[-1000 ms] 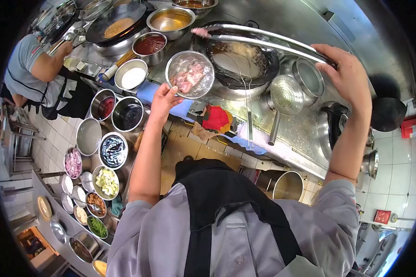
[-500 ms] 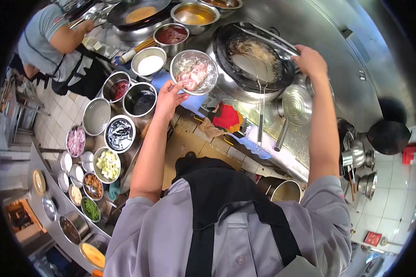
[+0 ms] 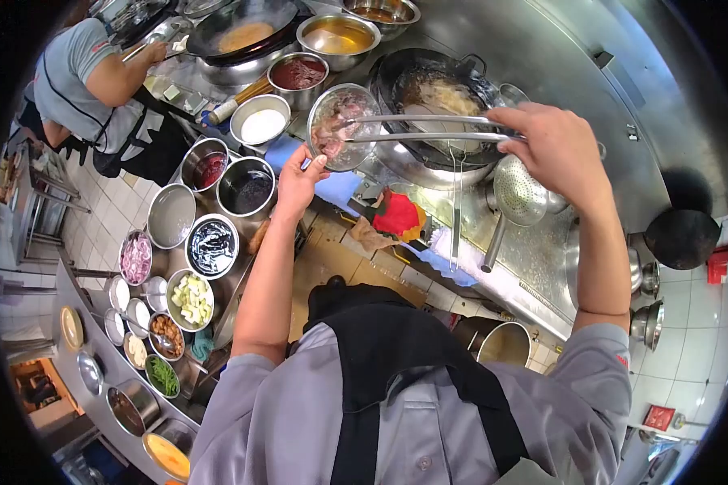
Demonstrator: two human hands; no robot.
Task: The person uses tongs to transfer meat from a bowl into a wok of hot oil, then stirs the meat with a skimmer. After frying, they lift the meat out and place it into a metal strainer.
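My left hand [image 3: 303,179] grips the lower rim of a metal bowl [image 3: 366,95], which is tilted toward the wok. Pieces of raw floured meat [image 3: 329,133] lie inside it. Long metal tongs [image 3: 437,128] are held in my right hand [image 3: 554,149], and their tips reach into the bowl at the meat. Behind the tongs stands a black wok [image 3: 392,77] with bubbling oil and pale food [image 3: 445,95] in it. A wire strainer with a long handle [image 3: 456,214] rests in the wok, its handle toward me.
A perforated ladle [image 3: 519,190] lies right of the strainer handle. Bowls of red sauce [image 3: 299,73], white powder [image 3: 262,126] and dark liquid [image 3: 247,185] stand at the left. A co-worker [image 3: 97,77] is at the upper left beside another wok [image 3: 279,36]. A pot [image 3: 503,343] stands below the counter.
My right hand has brought the tongs from over the wok to the bowl, their tips now at the meat. The bowl in my left hand has tipped further toward the wok.
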